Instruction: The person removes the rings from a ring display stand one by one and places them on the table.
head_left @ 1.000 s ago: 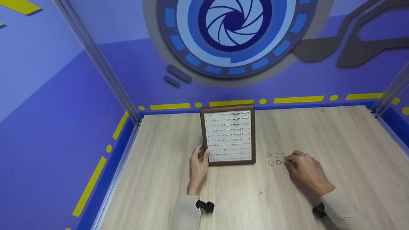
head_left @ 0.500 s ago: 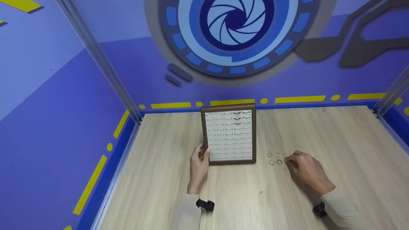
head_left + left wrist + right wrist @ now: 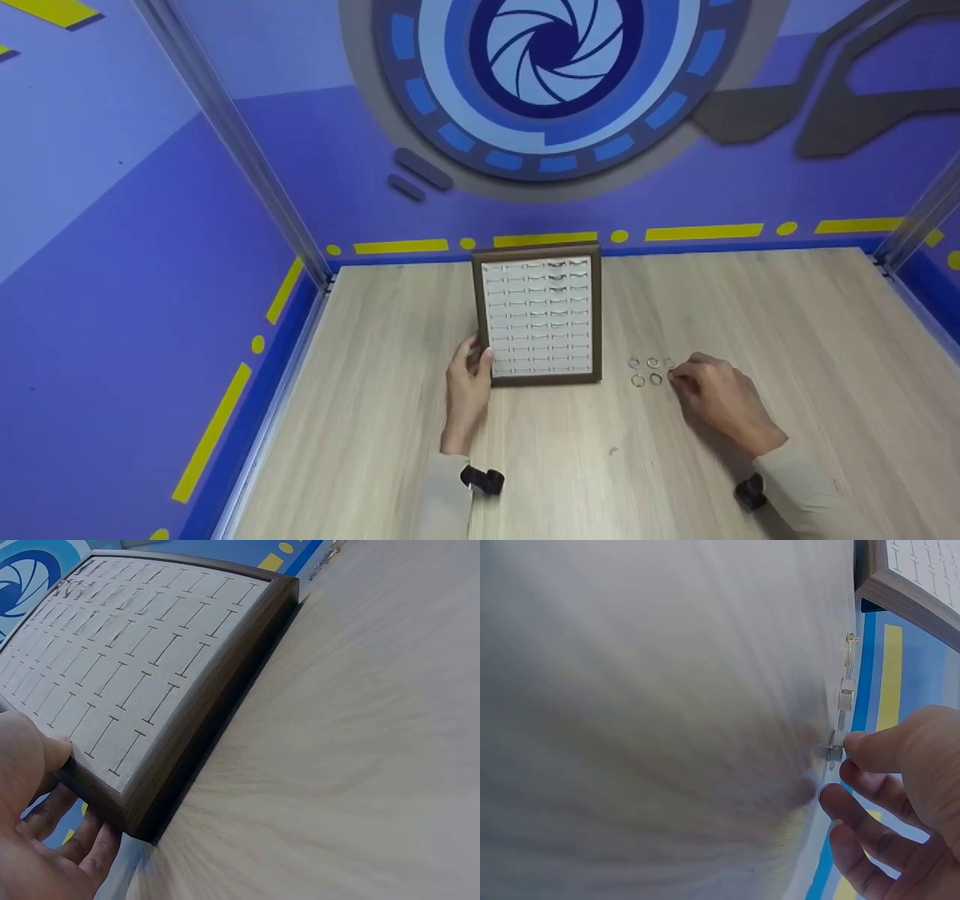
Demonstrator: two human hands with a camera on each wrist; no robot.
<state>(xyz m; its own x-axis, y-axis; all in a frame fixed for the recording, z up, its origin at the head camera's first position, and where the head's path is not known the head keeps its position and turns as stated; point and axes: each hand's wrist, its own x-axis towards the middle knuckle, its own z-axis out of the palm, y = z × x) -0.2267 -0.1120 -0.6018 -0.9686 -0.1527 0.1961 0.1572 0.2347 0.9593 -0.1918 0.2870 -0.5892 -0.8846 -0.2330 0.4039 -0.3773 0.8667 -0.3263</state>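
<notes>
A brown-framed ring tray [image 3: 538, 319] with a white slotted pad lies on the wooden table [image 3: 750, 315]; a few rings [image 3: 556, 274] sit in its far slots. My left hand [image 3: 480, 364] grips the tray's near left corner. In the left wrist view the thumb [image 3: 34, 754] lies on the frame [image 3: 225, 697] and the fingers [image 3: 90, 851] curl beneath it. Several loose rings [image 3: 645, 372] lie to the right of the tray. My right hand [image 3: 675, 375] has curled fingertips at the rightmost ring [image 3: 834, 748], pinching it against the table.
Blue walls with yellow stripes [image 3: 701, 233] close the table in at the back and both sides. Metal posts [image 3: 247, 165] stand at the back corners. Two more loose rings [image 3: 847, 694] show in a row in the right wrist view.
</notes>
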